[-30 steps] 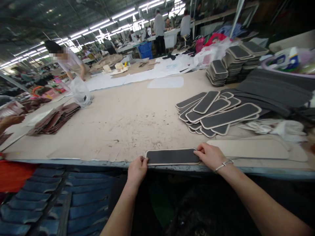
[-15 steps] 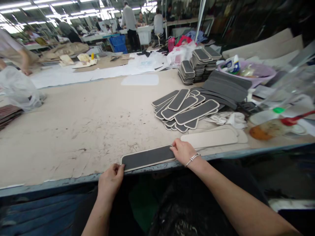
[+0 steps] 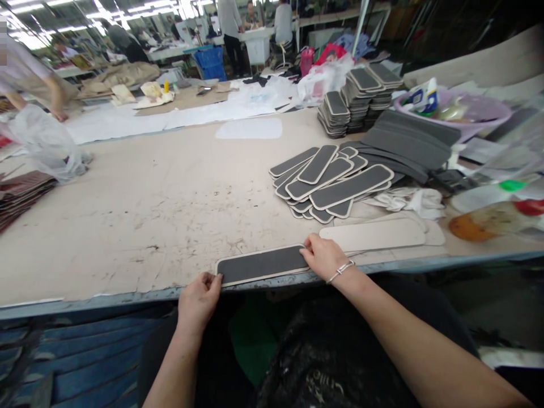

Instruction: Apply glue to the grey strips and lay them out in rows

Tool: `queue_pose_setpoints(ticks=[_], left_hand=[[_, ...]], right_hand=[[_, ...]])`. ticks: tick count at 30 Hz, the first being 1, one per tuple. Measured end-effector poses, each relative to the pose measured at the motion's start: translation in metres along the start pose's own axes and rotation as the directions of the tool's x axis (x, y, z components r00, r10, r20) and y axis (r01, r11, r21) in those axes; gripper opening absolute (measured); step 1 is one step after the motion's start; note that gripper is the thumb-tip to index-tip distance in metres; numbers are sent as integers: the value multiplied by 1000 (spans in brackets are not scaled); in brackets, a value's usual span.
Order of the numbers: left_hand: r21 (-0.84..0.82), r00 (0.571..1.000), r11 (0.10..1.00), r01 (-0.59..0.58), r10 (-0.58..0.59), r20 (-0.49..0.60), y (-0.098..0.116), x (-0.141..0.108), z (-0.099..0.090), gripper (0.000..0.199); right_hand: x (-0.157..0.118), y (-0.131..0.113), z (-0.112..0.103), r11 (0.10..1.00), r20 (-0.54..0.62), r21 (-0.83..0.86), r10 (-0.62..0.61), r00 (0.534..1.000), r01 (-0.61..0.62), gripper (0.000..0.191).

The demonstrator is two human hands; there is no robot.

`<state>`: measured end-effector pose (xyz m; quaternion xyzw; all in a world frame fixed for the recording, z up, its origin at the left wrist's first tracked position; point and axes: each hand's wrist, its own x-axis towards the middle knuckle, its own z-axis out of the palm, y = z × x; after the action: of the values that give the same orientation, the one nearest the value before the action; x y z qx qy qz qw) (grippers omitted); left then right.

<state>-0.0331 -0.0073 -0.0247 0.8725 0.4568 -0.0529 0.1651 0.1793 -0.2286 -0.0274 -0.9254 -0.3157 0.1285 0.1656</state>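
Observation:
A long dark grey panel with a pale border [image 3: 261, 264] lies along the table's front edge. My left hand [image 3: 200, 296] pinches its left end between thumb and fingers. At its right end, my right hand [image 3: 322, 256], with a bracelet on the wrist, grips the corner. Just right of that hand lies a plain pale strip [image 3: 378, 234] on another pale piece. Behind it is a loose heap of similar bordered panels [image 3: 351, 186]. Larger dark grey sheets [image 3: 408, 144] lie beside the heap.
Stacked panels [image 3: 334, 113] stand at the back right, near a purple basin [image 3: 480, 110]. A bottle with orange contents [image 3: 480, 220] lies at the right. Plastic bag [image 3: 46, 144] and dark red sheets [image 3: 21, 192] are at the left. A person's arm [image 3: 55, 93] reaches over the far left.
The view has shifted, so the table items appear slightly further right. Both hands keep hold of the panel's ends. The person's arm at the far left has moved slightly.

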Motion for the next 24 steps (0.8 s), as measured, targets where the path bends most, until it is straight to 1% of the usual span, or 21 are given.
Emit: queue_pose_setpoints(ticks=[11, 19, 24], left_hand=[[-32, 1000, 999, -13, 12, -21, -1, 0, 1, 33], [-56, 999, 998, -24, 21, -48, 1, -3, 1, 32], [-72, 999, 997, -36, 33, -30, 0, -3, -1, 32]], right_hand=[[0, -1, 0, 999, 7, -31, -13, 1000, 14, 7], [0, 2, 6, 997, -5, -76, -28, 1000, 27, 7], [0, 0, 4, 998, -10, -61, -29, 1000, 28, 8]])
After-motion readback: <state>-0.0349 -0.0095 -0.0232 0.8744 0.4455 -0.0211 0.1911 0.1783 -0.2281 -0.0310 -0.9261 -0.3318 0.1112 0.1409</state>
